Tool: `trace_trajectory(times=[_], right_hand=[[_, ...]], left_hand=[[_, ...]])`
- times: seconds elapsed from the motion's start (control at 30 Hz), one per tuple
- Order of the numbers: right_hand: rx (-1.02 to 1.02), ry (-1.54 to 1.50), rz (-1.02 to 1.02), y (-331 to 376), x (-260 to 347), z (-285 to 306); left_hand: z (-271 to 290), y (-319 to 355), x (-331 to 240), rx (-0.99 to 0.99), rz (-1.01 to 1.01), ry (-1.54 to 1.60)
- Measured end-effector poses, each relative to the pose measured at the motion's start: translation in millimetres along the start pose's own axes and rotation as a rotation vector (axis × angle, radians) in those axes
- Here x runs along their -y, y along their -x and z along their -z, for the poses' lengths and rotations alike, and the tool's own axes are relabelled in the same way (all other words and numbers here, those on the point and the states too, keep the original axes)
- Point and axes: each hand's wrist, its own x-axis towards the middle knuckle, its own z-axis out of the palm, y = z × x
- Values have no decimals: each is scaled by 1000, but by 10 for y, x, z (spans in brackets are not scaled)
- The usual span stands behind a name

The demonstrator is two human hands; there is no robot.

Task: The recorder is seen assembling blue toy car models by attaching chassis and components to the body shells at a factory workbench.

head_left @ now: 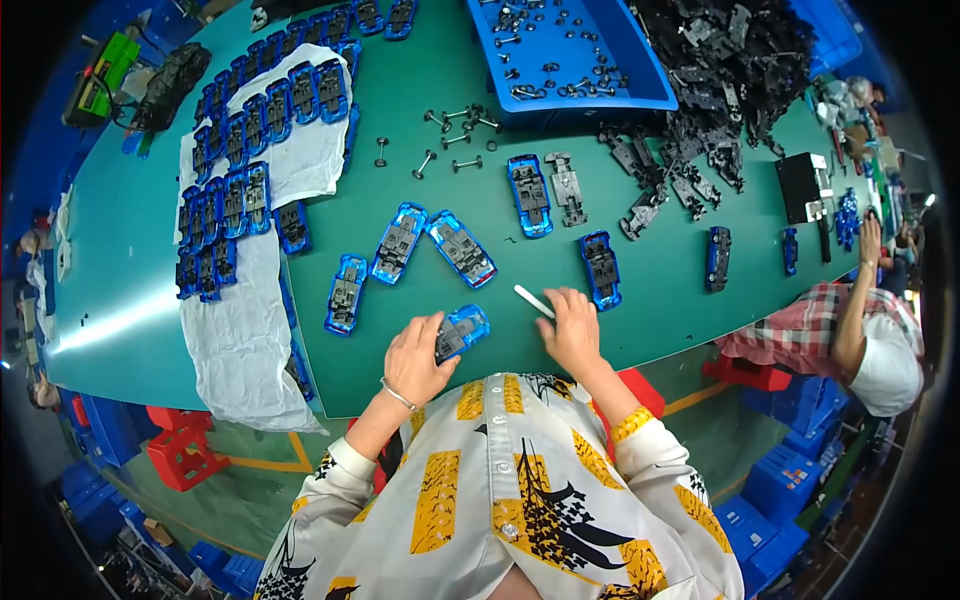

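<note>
My left hand [413,360] is closed around the near end of a blue toy car [463,332], turned so its dark underside faces up. In my right hand [574,335] is a slim white stick [532,299], gripped between thumb and fingers and pointing up and left, apart from the car. Just beyond my hands lie more upturned toy cars, including a small one [346,293] at the left and a pair leaning together [399,243]. Farther right are a car [529,196] beside a loose grey chassis [566,188] and another car [601,270] near my right hand.
Loose wheel axles [425,163] lie below a blue bin [590,104] of wheels. Black chassis parts [720,80] are heaped at the far right. Rows of cars [265,115] rest on white cloth [240,330] at left. Another person's arm [855,300] reaches onto the right side.
</note>
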Motion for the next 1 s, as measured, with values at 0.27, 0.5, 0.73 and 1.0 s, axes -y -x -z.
trace_trajectory(times=[0.27, 0.5, 0.73, 1.0], right_hand=[[424, -349, 317, 14, 715, 463], [278, -574, -64, -234, 890, 421], [491, -613, 129, -764, 1009, 425], [-10, -77, 621, -2298, 884, -124]], left_hand=[[119, -112, -161, 102, -336, 161], [-153, -210, -101, -448, 256, 959], [-280, -467, 146, -227, 498, 2126], [-121, -414, 338, -79, 618, 2079]])
